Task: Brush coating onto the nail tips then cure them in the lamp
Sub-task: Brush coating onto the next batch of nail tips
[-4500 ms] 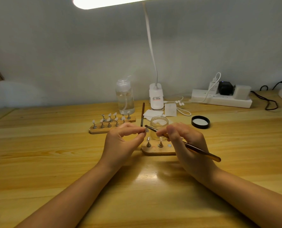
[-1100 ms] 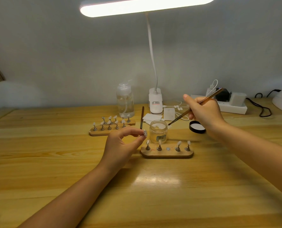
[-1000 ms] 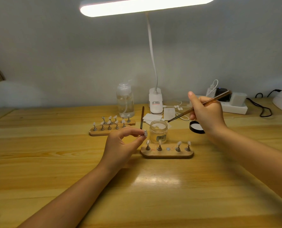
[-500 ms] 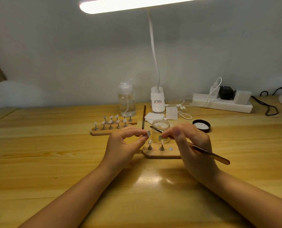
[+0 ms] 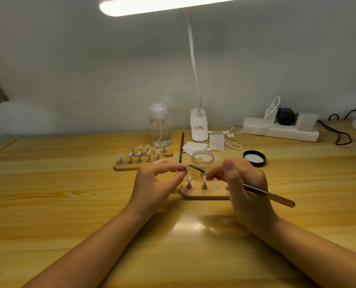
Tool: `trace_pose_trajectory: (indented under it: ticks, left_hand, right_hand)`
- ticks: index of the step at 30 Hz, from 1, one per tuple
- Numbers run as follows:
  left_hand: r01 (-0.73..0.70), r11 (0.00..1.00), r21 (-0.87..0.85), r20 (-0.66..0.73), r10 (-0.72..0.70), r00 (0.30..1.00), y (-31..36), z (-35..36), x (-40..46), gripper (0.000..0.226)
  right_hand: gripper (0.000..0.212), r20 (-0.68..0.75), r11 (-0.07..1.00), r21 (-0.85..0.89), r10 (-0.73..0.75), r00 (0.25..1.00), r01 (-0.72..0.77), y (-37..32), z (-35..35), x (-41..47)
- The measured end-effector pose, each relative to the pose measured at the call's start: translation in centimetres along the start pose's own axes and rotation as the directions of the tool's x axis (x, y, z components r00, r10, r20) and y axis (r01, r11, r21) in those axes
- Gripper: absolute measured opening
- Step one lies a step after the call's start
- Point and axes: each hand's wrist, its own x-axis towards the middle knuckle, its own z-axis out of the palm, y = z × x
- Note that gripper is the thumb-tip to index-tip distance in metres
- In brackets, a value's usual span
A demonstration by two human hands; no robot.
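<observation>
On the far left of the tabletop (image 5: 48,204) a wooden rack (image 5: 141,163) of nail tips waits, set out of our way. Our left hand (image 5: 156,186) pinches one nail tip (image 5: 187,167) between thumb and forefinger, lifted off the tabletop so the brush can reach its face. Just beyond sits the open jar (image 5: 202,161) of coating, near for dipping. Our right hand (image 5: 243,188) grips the brush (image 5: 256,191) like a pen, its bristles touching the nail tip. Beneath, the near holder (image 5: 202,194) carries two tips on pegs, with a bare spot beside them. The curing lamp we cannot identify with certainty.
</observation>
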Motion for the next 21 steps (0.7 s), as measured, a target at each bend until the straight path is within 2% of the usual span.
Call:
trace_pose_trajectory:
  ticks: [4, 11, 17, 21]
  left_hand:
    - [0.010, 1.000, 0.002, -0.004, -0.010, 1.000, 0.00, 0.07, 0.04, 0.026]
    - [0.020, 1.000, 0.009, 0.006, -0.020, 1.000, 0.08, 0.01, 0.02, 0.028]
    - [0.040, 0.999, 0.008, 0.004, -0.040, 0.999, 0.06, 0.07, 0.09, 0.027]
    - [0.041, 0.999, 0.004, 0.005, -0.041, 0.999, 0.13, 0.10, 0.08, 0.027]
  right_hand:
    - [0.052, 0.042, 0.999, -0.045, 0.006, 0.999, -0.004, 0.10, 0.23, 0.02]
    - [0.047, -0.002, 0.998, 0.035, 0.045, 0.999, -0.045, -0.10, -0.12, -0.22]
    - [0.048, 0.055, 0.999, -0.031, 0.030, 0.998, -0.028, 0.05, 0.39, 0.18]
    - [0.051, 0.022, 0.999, 0.023, 0.037, 0.999, -0.038, 0.00, -0.05, -0.24]
